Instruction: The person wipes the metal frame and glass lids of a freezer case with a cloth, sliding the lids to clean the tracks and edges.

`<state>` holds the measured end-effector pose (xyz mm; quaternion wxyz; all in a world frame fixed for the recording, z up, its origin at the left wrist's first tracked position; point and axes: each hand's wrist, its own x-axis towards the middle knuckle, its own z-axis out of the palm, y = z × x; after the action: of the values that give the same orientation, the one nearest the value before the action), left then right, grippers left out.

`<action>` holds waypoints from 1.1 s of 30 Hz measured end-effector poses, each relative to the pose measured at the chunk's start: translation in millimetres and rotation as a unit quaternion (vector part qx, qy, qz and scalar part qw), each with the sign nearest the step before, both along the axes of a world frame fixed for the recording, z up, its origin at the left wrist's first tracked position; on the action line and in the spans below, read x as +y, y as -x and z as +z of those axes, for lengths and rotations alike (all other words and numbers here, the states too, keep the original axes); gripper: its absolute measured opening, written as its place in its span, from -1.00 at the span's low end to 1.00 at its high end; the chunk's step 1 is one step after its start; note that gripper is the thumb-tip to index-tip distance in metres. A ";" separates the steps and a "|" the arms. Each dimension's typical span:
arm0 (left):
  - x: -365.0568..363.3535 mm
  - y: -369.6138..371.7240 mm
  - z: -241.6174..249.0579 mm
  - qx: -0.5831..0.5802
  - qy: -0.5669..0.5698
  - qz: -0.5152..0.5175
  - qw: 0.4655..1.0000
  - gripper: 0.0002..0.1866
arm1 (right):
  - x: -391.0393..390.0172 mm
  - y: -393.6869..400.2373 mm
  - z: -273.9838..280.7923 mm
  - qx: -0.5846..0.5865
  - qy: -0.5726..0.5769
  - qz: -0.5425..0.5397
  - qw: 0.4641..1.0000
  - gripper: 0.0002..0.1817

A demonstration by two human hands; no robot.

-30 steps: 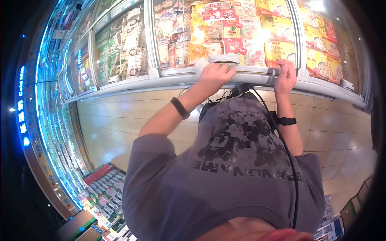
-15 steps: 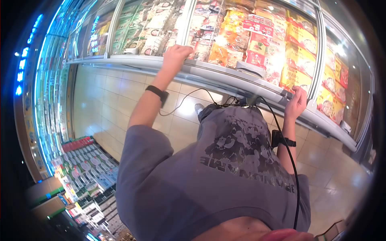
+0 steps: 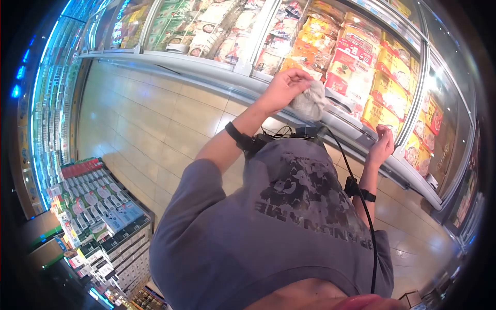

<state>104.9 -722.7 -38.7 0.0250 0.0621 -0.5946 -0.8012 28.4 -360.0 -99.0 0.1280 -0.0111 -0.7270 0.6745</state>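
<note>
Head cam, looking down over grey printed T-shirt (image 3: 289,217) toward chest freezer (image 3: 217,72) running from 10 o'clock across to 3 o'clock.

Left hand (image 3: 283,89) at about 12 o'clock, raised above freezer's front rim, fingers curled and pinching a crumpled grey cloth (image 3: 310,102). Cloth bunched into a wad, hanging just right of the palm, over the rim and the sliding glass lid (image 3: 289,31). Cannot tell whether cloth touches the rim. Black wristband (image 3: 235,135) on left forearm.

Right hand (image 3: 381,144) at about 2 o'clock, fingers curled in loosely, resting at or just over the freezer's front edge; contact not clear. Nothing seen in it. Black watch (image 3: 368,195) on right wrist.

Black cable (image 3: 361,206) running from a small black device (image 3: 309,131) at the chest, down the right side of the shirt.

Inside freezer: yellow and orange frozen food packs (image 3: 356,57) at 1 o'clock under glass, paler packs (image 3: 206,23) at 11 o'clock. White lid handle (image 3: 178,48) at 11 o'clock.

Beige tiled floor (image 3: 155,119) at 9–10 o'clock. Display of boxed goods (image 3: 98,206) at 8 o'clock. Blue-lit upright coolers (image 3: 49,103) along the left edge at 9 o'clock.
</note>
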 end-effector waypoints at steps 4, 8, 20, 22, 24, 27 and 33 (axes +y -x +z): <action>-23.0 -31.7 9.5 -0.017 -0.272 0.135 0.952 -0.78 | -55.2 -25.6 34.9 0.044 -0.126 0.156 0.979 -0.58; -62.1 -71.5 24.4 -0.001 -0.317 0.176 0.932 -0.79 | -144.4 -41.8 66.2 -0.060 -0.091 0.366 0.924 -0.76; -192.3 -204.1 21.0 0.042 -0.255 0.263 0.929 -0.75 | -390.6 -105.1 108.6 -0.016 -0.205 0.617 0.760 -0.76; -216.8 -230.5 5.9 0.037 -0.229 0.282 0.931 -0.74 | -414.7 -114.9 112.8 -0.095 -0.186 0.656 0.726 -0.81; -239.6 -260.5 4.4 -0.059 -0.164 0.350 0.920 -0.76 | -436.7 -121.2 111.0 -0.138 -0.153 0.658 0.724 -0.82; -262.9 -300.4 8.3 -0.040 -0.194 0.360 0.912 -0.77 | -466.0 -128.9 110.6 -0.213 -0.075 0.643 0.732 -0.84; -311.2 -364.4 7.8 -0.011 -0.217 0.386 0.896 -0.79 | -522.9 -89.6 126.1 -0.254 0.166 0.478 0.824 -0.76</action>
<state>469.3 -1033.9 -31.0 0.3118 0.2996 -0.3353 -0.8370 118.0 -883.0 27.1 -0.4034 0.1456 -0.5250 0.7352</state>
